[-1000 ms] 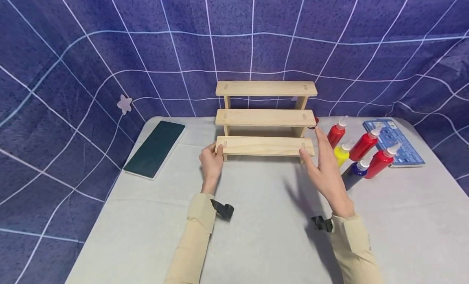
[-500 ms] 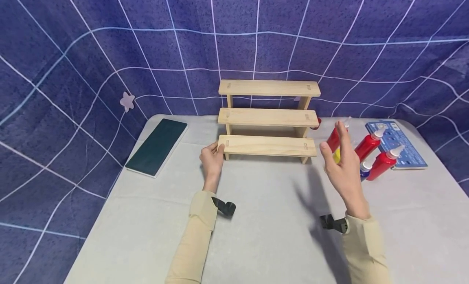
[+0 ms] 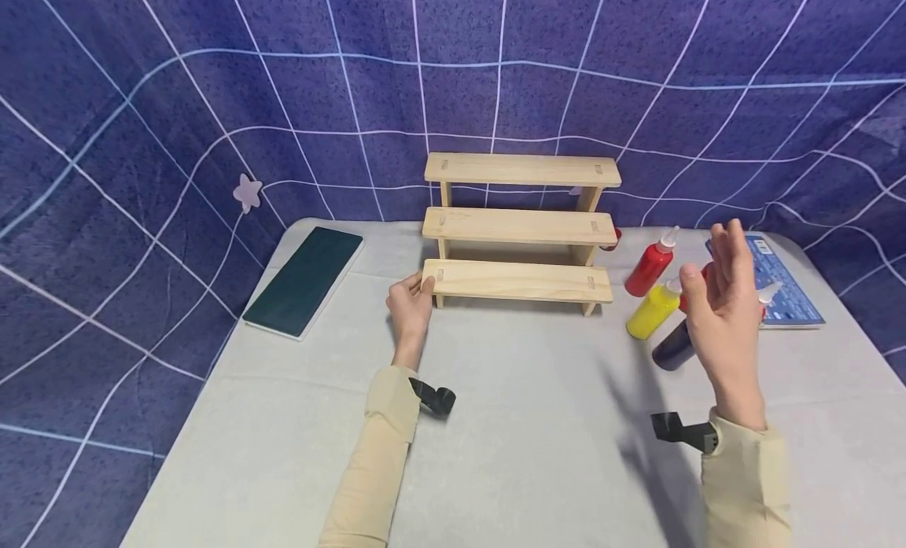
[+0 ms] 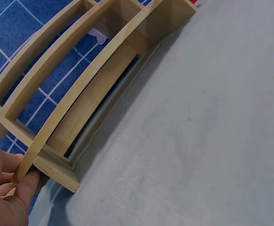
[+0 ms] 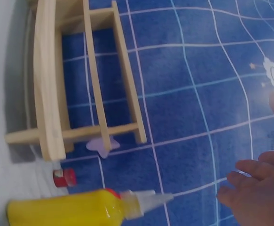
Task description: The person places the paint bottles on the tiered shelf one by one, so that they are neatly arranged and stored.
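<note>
A three-tier pale wooden stand (image 3: pixel 519 282) faces me at the back of the table. My left hand (image 3: pixel 409 316) pinches the left end of its lowest shelf; in the left wrist view, the fingers (image 4: pixel 11 162) and thumb lie on either side of that plank (image 4: pixel 57 108). Raised with its fingers spread, my right hand (image 3: pixel 729 328) holds nothing. It overlaps some squeeze bottles in the head view. Left of it stand a yellow bottle (image 3: pixel 652 312), a red bottle (image 3: pixel 648 270) and a dark blue bottle (image 3: pixel 672 347). Other red bottles are mostly hidden behind the hand.
A dark green notebook (image 3: pixel 304 281) lies at the left. At the right is a blue book (image 3: pixel 789 296). A small red object (image 5: pixel 64 177) sits beside the stand's right side. Behind everything hangs a blue curtain (image 3: pixel 354 100) with pale grid lines.
My right hand has left the stand's right end and moved right, over the bottles, uncovering the yellow and dark blue ones. My left hand has kept its grip on the shelf.
</note>
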The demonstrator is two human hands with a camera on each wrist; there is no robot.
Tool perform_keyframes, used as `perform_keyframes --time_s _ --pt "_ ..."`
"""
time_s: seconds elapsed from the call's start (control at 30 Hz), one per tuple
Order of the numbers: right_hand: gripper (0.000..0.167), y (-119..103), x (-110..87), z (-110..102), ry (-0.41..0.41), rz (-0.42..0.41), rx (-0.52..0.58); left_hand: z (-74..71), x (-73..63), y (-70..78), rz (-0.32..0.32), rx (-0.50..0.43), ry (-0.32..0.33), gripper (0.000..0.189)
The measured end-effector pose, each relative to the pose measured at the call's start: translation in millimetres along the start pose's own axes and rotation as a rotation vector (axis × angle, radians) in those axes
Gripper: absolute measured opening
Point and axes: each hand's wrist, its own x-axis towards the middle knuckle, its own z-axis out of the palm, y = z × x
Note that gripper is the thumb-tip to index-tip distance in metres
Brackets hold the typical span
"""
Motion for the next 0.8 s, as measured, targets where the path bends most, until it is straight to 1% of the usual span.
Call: perform_keyframes --time_s 0.17,0.47,0.67,0.73,0.8 --pt "0.066 2.0 2.7 -13.6 0.063 0.001 -0.032 -0.7 0.5 0.0 0.004 0.013 0.004 0.032" --pt "0.065 8.7 5.8 -38.1 0.154 0.053 -0.054 -2.1 0.5 1.6 -0.001 0.018 -0.003 0.033" --pt "0.066 20.7 7.1 -50.7 0.220 0.111 -0.102 -3.5 0.1 2.3 -0.007 0.021 -0.006 0.033" --pt "0.067 26.2 7.4 -55.3 0.246 0.143 -0.116 -3.5 -0.2 2.2 -0.011 0.022 -0.009 0.034" --pt "0.067 32.4 7.6 -59.5 0.268 0.193 -0.122 -3.3 -0.4 2.0 -0.016 0.022 -0.016 0.034"
